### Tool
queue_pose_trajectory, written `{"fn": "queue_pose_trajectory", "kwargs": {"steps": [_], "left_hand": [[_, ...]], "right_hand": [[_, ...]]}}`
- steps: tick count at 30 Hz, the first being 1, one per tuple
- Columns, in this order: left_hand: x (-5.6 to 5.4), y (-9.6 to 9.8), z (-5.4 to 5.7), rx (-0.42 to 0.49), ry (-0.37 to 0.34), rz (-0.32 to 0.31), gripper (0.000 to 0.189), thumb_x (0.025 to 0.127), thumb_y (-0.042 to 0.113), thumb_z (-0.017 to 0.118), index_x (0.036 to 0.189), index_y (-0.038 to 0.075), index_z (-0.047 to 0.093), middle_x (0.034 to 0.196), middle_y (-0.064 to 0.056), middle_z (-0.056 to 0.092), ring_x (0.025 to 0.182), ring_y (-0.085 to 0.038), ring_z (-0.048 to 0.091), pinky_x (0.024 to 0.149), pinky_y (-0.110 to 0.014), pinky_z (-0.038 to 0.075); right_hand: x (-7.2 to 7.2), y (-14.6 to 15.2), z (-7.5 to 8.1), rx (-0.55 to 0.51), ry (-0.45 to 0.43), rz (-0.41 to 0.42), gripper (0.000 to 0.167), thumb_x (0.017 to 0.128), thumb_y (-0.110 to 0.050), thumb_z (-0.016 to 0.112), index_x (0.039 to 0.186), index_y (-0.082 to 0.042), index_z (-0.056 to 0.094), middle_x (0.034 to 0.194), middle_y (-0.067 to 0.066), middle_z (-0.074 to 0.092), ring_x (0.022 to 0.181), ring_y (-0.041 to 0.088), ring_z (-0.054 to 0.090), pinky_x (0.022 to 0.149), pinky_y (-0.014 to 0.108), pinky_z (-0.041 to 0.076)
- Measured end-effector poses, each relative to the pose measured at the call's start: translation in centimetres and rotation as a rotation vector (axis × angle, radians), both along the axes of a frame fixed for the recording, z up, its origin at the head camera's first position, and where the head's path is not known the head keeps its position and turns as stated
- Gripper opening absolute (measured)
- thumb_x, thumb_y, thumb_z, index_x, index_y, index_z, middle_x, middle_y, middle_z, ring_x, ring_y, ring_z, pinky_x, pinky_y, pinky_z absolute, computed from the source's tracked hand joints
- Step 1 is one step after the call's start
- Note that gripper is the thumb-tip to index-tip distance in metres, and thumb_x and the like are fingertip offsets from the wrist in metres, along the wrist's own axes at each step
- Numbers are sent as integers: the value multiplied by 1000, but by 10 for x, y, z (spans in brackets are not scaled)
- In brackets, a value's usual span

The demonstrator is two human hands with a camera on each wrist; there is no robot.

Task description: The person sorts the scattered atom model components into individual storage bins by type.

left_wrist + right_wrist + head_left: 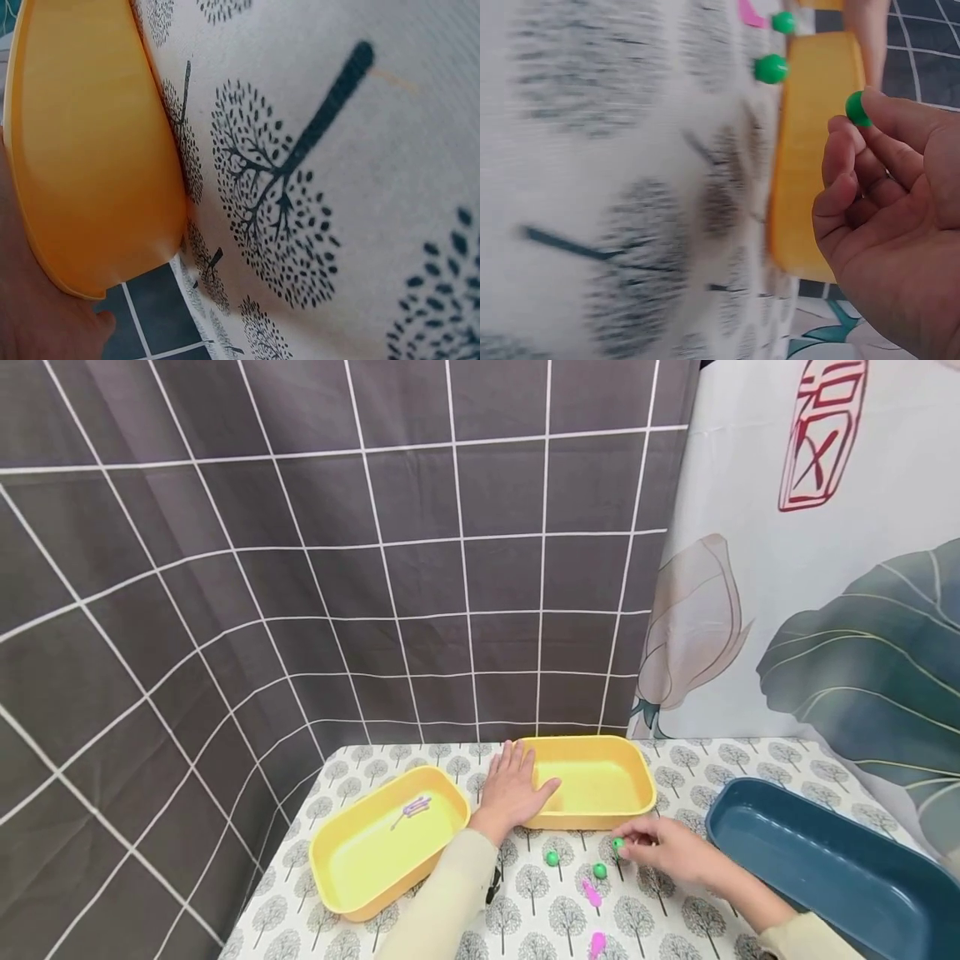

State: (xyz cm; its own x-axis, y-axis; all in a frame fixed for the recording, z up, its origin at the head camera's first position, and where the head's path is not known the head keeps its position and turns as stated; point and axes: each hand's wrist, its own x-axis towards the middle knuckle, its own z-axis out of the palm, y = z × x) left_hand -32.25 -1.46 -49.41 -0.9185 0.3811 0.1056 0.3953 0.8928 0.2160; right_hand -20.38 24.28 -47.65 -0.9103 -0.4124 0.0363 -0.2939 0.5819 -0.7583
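Note:
My right hand (671, 850) pinches a small green ball (857, 109) between thumb and fingertips, just in front of the middle yellow bin (600, 819). In the right wrist view the ball shows between the fingers, raised off the cloth. My left hand (512, 787) rests on the left end of that bin, fingers straight and thumb spread over the inside. Two more green balls, a left one (552, 857) and a right one (600, 870), lie on the cloth near the right hand. Close to them is a pink piece (592, 893); another pink piece (597, 943) lies nearer the front.
A second yellow bin (330, 881) at the left holds thin purple pieces (416, 807). On the right stands a dark blue bin (738, 852), beside my right forearm. A small black object (493, 887) is partly hidden by the left sleeve. Tree-patterned cloth (534, 910) covers the table.

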Motion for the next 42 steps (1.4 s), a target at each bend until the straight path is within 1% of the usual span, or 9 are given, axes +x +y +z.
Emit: {"fn": "queue_pose_trajectory", "kwargs": {"steps": [5, 10, 14, 17, 21, 24, 29, 37, 42], "left_hand": [[1, 1, 2, -9, 6, -1, 82, 101, 69, 28, 160, 12, 31, 169, -12, 18, 157, -31, 10, 126, -47, 14], [2, 1, 3, -33, 13, -1, 82, 101, 69, 26, 160, 12, 31, 169, -13, 18, 157, -32, 10, 126, -47, 16], [3, 0, 2, -37, 17, 4, 83, 101, 70, 28, 159, 12, 33, 169, -13, 19, 156, -32, 12, 126, -46, 17], [2, 0, 2, -33, 22, 5, 82, 101, 69, 30, 159, 12, 35, 168, -13, 20, 156, -33, 13, 126, -45, 18], [1, 0, -1, -35, 30, 4, 81, 101, 69, 31, 158, 12, 35, 168, -13, 20, 156, -33, 12, 126, -45, 18], [1, 0, -2, -42, 35, 4, 82, 101, 69, 28, 159, 12, 35, 168, -13, 20, 156, -33, 12, 126, -44, 18], [0, 1, -2, -41, 35, 4, 80, 101, 68, 28, 159, 12, 34, 168, -13, 19, 156, -33, 11, 126, -45, 18], [1, 1, 0, -56, 34, 13, 81, 101, 68, 30, 159, 13, 35, 168, -13, 20, 156, -33, 12, 126, -45, 17], [0, 2, -2, -57, 35, 17, 80, 101, 67, 31, 159, 13, 33, 168, -12, 21, 156, -33, 12, 126, -45, 18]], "right_hand": [[-13, -4, 16, -5, 8, -38, 30, 96, -26, 69, 116, -3, 71, 89, -2, 63, 75, 4, 53, 65, 23, 50], [-26, -6, 22, -2, 5, -77, 33, 97, -25, 69, 119, -1, 70, 91, 0, 65, 79, 8, 56, 69, 23, 52], [-37, -8, 24, -20, -11, -108, 34, 96, -23, 69, 121, 2, 68, 92, 4, 66, 79, 15, 60, 68, 27, 55], [-46, -10, 25, -34, -12, -132, 33, 96, -20, 69, 119, 4, 68, 92, 6, 66, 79, 20, 62, 67, 30, 56], [-58, -11, 26, 2, 0, -179, 30, 96, -19, 69, 117, 3, 69, 91, 5, 65, 78, 19, 60, 65, 29, 54], [-67, -12, 25, 42, 18, -214, 31, 96, -20, 68, 117, 2, 70, 93, 5, 66, 77, 16, 58, 65, 28, 51], [-79, -14, 24, 59, 16, -251, 31, 97, -19, 67, 119, 3, 69, 97, 8, 68, 78, 19, 64, 66, 30, 53], [-90, -18, 23, 65, -9, -299, 32, 98, -19, 65, 121, 3, 68, 102, 14, 70, 83, 28, 70, 69, 33, 56], [-94, -19, 21, 81, -1, -331, 32, 98, -20, 65, 122, 3, 68, 101, 13, 70, 81, 26, 70, 70, 33, 55]]}}
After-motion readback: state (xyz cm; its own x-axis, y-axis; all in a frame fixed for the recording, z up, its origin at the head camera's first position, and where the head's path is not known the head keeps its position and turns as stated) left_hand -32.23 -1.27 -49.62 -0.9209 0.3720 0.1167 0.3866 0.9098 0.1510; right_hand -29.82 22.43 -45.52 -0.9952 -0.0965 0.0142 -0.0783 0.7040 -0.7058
